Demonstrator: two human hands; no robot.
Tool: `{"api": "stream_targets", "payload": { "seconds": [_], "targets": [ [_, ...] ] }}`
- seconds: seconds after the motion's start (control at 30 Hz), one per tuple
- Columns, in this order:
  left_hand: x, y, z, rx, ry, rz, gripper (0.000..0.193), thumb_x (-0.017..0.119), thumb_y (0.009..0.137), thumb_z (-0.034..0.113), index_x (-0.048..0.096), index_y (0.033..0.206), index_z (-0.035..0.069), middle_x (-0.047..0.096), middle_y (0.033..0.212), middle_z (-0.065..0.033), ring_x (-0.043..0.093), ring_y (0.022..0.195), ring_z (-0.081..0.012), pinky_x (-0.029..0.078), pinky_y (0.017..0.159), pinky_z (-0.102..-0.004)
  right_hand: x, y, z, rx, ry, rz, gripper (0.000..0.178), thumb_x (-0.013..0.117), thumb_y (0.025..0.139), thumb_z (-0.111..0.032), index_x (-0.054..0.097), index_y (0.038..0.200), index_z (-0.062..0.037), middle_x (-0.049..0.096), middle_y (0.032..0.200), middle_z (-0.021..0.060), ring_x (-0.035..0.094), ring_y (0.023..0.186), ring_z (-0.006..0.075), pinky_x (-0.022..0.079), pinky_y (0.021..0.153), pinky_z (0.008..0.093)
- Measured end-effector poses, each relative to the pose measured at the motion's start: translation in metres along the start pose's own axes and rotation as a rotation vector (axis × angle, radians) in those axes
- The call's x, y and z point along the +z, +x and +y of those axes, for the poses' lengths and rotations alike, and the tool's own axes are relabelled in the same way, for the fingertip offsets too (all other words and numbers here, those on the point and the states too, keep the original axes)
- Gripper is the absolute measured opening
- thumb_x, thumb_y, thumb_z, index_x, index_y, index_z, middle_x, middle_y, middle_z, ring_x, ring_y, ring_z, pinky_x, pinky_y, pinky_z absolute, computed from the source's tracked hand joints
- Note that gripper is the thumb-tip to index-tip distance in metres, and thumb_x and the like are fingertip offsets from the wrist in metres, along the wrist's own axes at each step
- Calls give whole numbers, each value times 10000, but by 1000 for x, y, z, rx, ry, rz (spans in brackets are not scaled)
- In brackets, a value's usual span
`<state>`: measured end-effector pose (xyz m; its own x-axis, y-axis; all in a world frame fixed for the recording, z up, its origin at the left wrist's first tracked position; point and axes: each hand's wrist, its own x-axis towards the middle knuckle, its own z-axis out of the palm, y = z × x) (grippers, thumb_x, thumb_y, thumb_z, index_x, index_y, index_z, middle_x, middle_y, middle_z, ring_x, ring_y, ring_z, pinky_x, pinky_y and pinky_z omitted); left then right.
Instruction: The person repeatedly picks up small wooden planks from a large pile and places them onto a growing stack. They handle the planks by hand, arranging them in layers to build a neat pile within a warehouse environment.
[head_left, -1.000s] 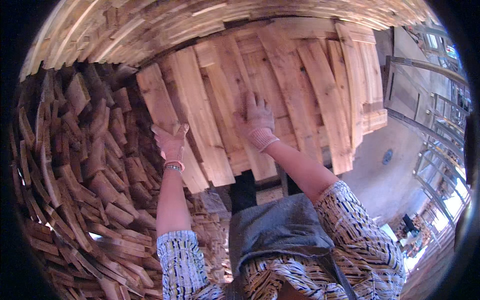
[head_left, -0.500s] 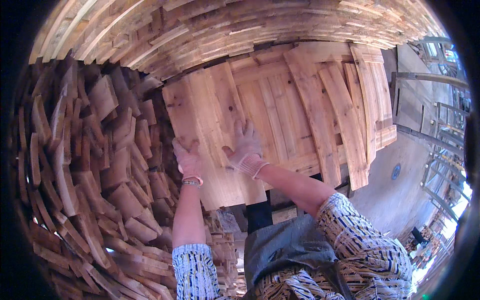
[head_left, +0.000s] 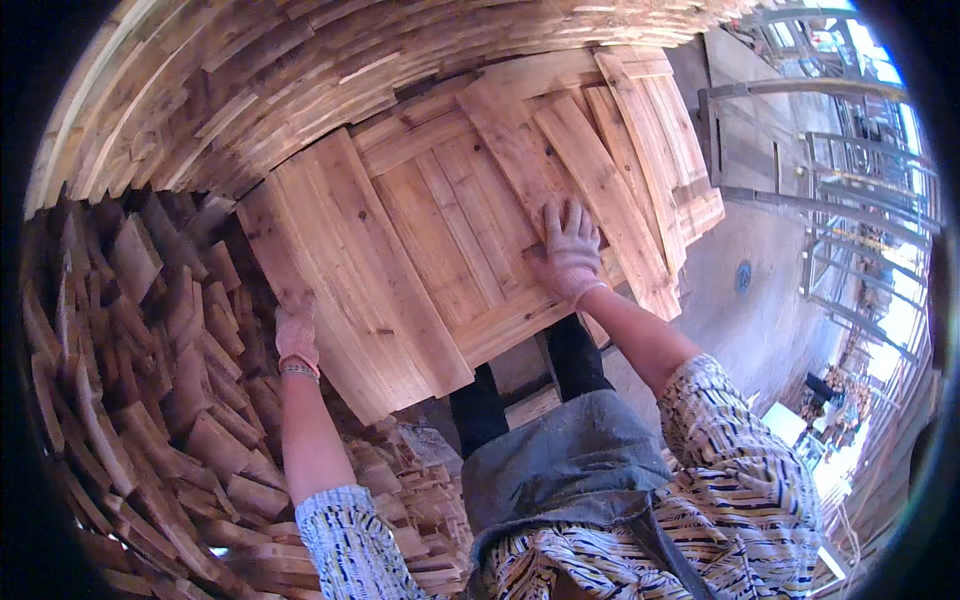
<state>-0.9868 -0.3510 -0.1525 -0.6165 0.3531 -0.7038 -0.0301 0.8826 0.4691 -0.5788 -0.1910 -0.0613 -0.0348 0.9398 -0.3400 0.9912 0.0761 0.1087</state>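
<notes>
A panel of pale wooden boards (head_left: 420,240) lies on a work surface in front of me, its planks side by side. My left hand (head_left: 297,335), in a pinkish work glove, grips the left edge of the wide outer board (head_left: 340,280). My right hand (head_left: 570,250), also gloved, presses flat with fingers spread on the boards near the panel's right half. Slanted planks (head_left: 610,190) lie across the panel just beyond my right hand.
A heap of short wood offcuts (head_left: 150,380) fills the left side and runs down by my left arm. Stacked planks (head_left: 330,80) rise behind the panel. Grey concrete floor (head_left: 760,310) and metal frames (head_left: 850,200) lie to the right.
My left hand has slid from the board's face to its left edge. My right hand has shifted rightward across the panel. The view has tilted, bringing the panel closer.
</notes>
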Motion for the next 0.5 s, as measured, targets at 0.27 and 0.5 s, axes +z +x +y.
{"api": "stream_targets", "payload": {
  "seconds": [0.27, 0.5],
  "targets": [
    [-11, 25, -8, -105, -310, -184, 722, 702, 913, 442, 461, 1473, 56, 570, 1415, -95, 510, 1304, -228, 408, 1082, -407, -14, -37, -20, -218, 333, 116, 743, 818, 665, -343, 558, 1345, -193, 498, 1357, 280, 562, 1168, 467, 502, 973, 512],
    [-3, 27, -16, -154, -392, -323, 594, 557, 1006, 336, 421, 1518, 68, 529, 1466, -97, 506, 1331, -262, 420, 1097, -412, -23, -104, -148, -361, 561, -162, 574, 710, 839, -352, 558, 1370, -195, 434, 1433, 272, 493, 1238, 458, 449, 1009, 507]
  ]
}}
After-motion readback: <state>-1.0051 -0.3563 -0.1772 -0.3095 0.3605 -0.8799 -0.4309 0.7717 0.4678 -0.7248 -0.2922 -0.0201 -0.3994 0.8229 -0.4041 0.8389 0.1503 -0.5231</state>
